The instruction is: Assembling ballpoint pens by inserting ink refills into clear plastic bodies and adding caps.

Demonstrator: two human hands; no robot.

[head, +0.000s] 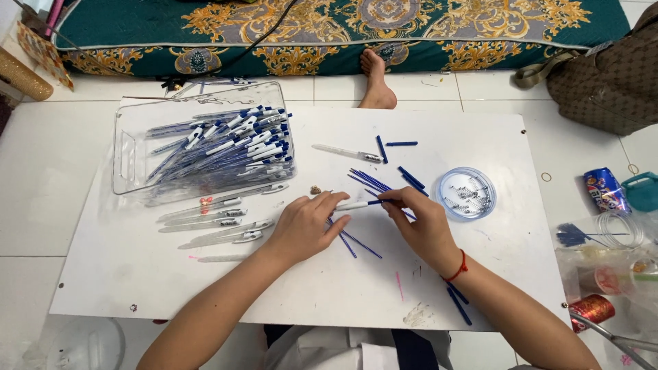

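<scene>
While both palms face down, fingers (394, 197) pinch a pen barrel (353, 204)

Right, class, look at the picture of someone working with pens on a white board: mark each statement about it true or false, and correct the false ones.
1. Both hands, left hand and right hand, meet on one pen part. True.
2. The clear plastic tray holds only springs. False: it holds many blue-and-white pens.
3. The small round lid lies to the right of the hands. True.
4. The right wrist wears a green watch. False: it wears a red string bracelet.
5. Thin blue refills lie loose on the white board. True.
</scene>
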